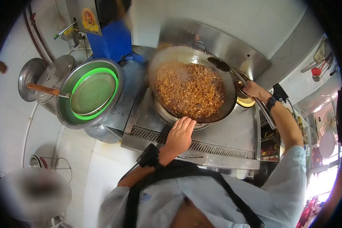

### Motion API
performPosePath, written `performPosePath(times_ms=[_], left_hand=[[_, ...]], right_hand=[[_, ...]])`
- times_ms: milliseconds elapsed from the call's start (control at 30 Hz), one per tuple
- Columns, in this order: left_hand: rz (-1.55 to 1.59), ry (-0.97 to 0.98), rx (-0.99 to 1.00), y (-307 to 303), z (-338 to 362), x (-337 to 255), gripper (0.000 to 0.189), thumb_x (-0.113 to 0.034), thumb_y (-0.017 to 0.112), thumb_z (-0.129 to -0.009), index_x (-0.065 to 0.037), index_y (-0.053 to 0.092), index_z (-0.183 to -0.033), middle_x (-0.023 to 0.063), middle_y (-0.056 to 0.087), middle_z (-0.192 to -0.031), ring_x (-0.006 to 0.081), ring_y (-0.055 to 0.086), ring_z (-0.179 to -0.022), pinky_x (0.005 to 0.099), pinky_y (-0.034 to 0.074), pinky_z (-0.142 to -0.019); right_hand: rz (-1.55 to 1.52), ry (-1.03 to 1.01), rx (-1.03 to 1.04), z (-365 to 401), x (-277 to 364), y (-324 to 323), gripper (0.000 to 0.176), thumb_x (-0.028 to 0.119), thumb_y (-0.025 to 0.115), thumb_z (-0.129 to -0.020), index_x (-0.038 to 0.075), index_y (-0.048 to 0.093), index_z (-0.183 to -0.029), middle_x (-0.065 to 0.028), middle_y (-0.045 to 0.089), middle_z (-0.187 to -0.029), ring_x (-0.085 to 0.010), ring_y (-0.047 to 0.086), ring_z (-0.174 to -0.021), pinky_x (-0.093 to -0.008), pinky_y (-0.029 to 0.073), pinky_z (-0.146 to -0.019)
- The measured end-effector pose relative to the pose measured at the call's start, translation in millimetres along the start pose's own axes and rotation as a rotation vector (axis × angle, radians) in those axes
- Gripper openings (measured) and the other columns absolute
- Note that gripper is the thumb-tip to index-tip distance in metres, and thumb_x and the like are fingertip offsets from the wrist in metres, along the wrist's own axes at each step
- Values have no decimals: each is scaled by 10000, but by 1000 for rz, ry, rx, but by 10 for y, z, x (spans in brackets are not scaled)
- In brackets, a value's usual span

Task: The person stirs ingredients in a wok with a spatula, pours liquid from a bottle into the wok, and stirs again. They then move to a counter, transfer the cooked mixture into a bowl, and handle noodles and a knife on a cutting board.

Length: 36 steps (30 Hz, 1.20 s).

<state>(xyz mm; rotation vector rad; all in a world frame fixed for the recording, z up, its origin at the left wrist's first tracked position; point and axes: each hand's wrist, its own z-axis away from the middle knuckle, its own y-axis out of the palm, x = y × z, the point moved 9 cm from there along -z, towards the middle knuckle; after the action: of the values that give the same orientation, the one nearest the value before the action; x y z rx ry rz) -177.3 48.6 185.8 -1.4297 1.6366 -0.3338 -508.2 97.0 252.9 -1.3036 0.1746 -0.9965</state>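
A large wok sits on the steel stove, full of small browned, chopped food. My left hand is at the wok's near rim, its fingers closed over the edge where a handle would sit; the grip itself is partly hidden. In my right hand is a long-handled ladle. Its dark bowl lies at the wok's far right rim, and the handle runs back past my wrist. Just beyond the right hand stands a metal pot with yellowish contents, partly covered by the hand and handle.
Left of the stove stands a metal basin holding a green basin and a wooden-handled strainer. Round lids lean on the wall. A blue object stands behind. A steel splashback rises behind the wok.
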Motion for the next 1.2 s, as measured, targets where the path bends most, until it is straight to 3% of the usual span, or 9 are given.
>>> performPosePath(times_ms=[100,133,367,533,767,833,933,1033,1200], left_hand=[[38,11,-6,28,-12,40,430,-8,495,-677,21,458,-1105,177,470,-1098,329,419,-1095,418,316,-955],[73,16,-12,35,-4,40,461,12,500,-653,17,444,-1111,194,464,-1094,350,411,-1094,433,318,-949],[37,29,39,22,2,38,392,-25,457,-729,16,446,-1119,151,460,-1110,300,408,-1114,395,313,-964],[87,31,-22,-22,-6,32,449,21,504,-646,12,452,-1093,162,462,-1083,329,414,-1094,419,332,-938],[103,23,-95,-25,13,44,420,18,504,-665,22,460,-1082,179,466,-1068,347,427,-1065,429,334,-934],[105,17,-60,-22,5,19,415,11,512,-665,23,470,-1077,183,474,-1068,347,433,-1065,423,331,-946],[33,-7,-72,-8,27,16,433,-5,527,-666,20,477,-1095,175,476,-1111,340,434,-1077,412,318,-968],[-1,6,-68,-4,41,13,432,-15,534,-667,20,482,-1095,171,477,-1117,336,430,-1081,412,318,-967],[-12,45,-62,8,31,5,399,-18,526,-682,21,495,-1078,168,486,-1090,328,437,-1066,407,334,-940]], right_hand=[[-229,200,90,-746,-596,299,196,88,484,-771,-81,466,-869,-104,492,-515,-190,456,-349,-325,352,-332],[-463,91,36,-679,-368,383,204,92,474,-770,52,413,-579,-36,364,-428,-132,339,-319,-274,273,-299],[-459,194,231,-1189,482,1052,106,33,472,-774,13,458,-671,-40,358,-453,-132,323,-324,-264,259,-308],[-3,24,274,-1109,1077,1065,322,29,466,-765,-24,443,-1081,-78,427,-557,-160,381,-347,-298,309,-305],[552,-260,222,-244,1680,1034,338,11,464,-716,-62,456,-1045,-190,543,-645,-264,562,-481,-367,425,-391],[1006,-668,210,57,1795,1201,289,11,474,-727,-63,472,-1007,-235,564,-702,-336,598,-604,-413,459,-496],[1012,-740,102,656,1795,1013,215,23,469,-764,-45,466,-968,-242,563,-703,-370,592,-665,-444,460,-561],[950,-444,68,1008,1589,754,161,40,449,-795,-24,444,-943,-226,564,-690,-369,594,-659,-454,457,-565],[1013,-344,15,1477,1176,269,199,33,446,-784,-36,423,-970,-202,555,-652,-366,586,-638,-454,449,-549]])
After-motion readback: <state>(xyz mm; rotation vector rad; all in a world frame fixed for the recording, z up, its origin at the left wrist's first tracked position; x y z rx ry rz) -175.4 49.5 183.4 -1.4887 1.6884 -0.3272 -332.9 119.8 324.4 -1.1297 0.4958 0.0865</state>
